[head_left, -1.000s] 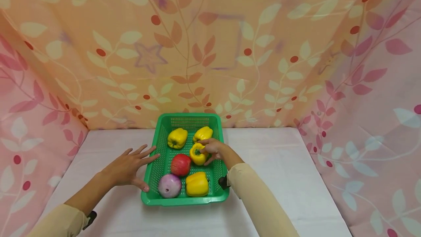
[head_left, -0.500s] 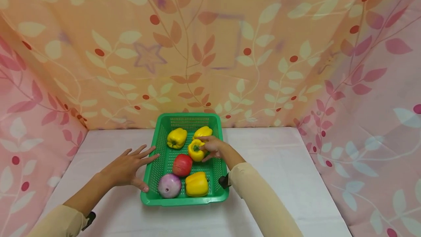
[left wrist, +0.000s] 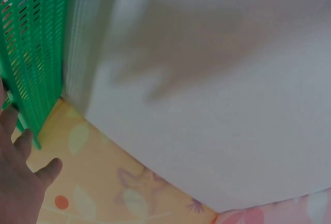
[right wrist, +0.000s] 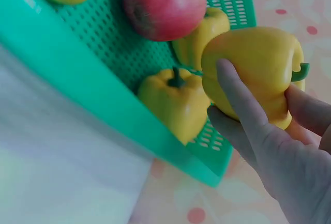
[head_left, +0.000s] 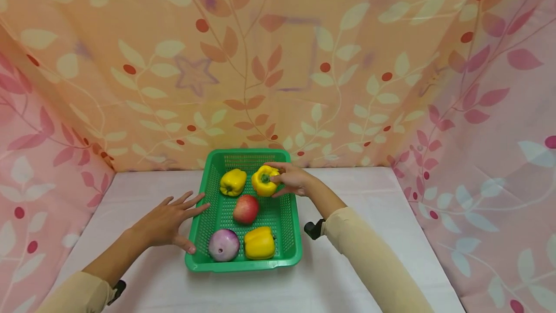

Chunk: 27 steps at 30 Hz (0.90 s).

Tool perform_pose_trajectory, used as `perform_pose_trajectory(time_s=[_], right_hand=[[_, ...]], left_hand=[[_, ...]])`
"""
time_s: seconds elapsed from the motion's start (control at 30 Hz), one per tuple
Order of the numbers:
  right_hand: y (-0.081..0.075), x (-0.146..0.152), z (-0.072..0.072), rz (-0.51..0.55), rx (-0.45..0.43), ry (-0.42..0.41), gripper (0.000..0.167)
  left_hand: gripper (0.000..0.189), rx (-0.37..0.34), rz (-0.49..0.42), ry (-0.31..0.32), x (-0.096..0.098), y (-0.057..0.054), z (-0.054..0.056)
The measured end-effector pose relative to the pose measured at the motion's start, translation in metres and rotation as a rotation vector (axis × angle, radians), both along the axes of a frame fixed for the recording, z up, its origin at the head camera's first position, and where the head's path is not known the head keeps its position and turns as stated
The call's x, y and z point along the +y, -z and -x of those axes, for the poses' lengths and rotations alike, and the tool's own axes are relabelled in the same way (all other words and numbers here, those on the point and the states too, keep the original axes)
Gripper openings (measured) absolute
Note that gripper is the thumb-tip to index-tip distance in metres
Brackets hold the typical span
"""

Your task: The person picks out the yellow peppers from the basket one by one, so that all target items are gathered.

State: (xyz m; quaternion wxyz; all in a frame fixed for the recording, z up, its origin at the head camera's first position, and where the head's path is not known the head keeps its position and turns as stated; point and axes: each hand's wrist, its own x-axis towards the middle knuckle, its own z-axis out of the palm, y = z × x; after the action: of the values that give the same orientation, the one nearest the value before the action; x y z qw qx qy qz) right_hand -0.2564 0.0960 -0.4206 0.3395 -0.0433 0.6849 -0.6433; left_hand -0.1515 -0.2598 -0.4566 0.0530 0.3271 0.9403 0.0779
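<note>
My right hand [head_left: 296,180] holds a yellow bell pepper [head_left: 264,181] between thumb and fingers. The right wrist view shows this held pepper [right wrist: 253,74] raised over the far right of the green basket [head_left: 243,266]. Another yellow pepper [right wrist: 178,102] lies below it, hidden from the head camera. My left hand [head_left: 167,223] is spread beside the basket's left rim and holds nothing. Inside the basket are a red apple [head_left: 246,209] in the middle, a purple onion [head_left: 224,245] at the near left, and yellow peppers at the near right [head_left: 259,243] and far left [head_left: 233,182].
The basket has slotted side walls [left wrist: 39,43] and stands on a white-covered table [head_left: 356,235]. A leaf-patterned curtain [head_left: 278,62] hangs right behind the table and along both sides.
My right hand has lifted the yellow pepper up and away toward the back of the basket. The apple has shifted right and slightly back. My left hand has stayed in place.
</note>
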Motion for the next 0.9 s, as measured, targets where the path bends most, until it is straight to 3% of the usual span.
perform_pose_trajectory(time_s=[0.23, 0.53, 0.9], right_hand=[[-0.015, 0.031, 0.003, 0.022, 0.078, 0.004, 0.057], [-0.021, 0.086, 0.01, -0.008, 0.148, 0.082, 0.058], [-0.004, 0.153, 0.016, -0.085, 0.103, 0.212, 0.062]], left_hand=[[0.111, -0.004, 0.005, -0.005, 0.0, 0.002, 0.001], [0.109, 0.026, -0.027, 0.009, -0.002, 0.007, 0.002], [0.11, -0.01, 0.006, -0.012, 0.0, 0.003, 0.001]])
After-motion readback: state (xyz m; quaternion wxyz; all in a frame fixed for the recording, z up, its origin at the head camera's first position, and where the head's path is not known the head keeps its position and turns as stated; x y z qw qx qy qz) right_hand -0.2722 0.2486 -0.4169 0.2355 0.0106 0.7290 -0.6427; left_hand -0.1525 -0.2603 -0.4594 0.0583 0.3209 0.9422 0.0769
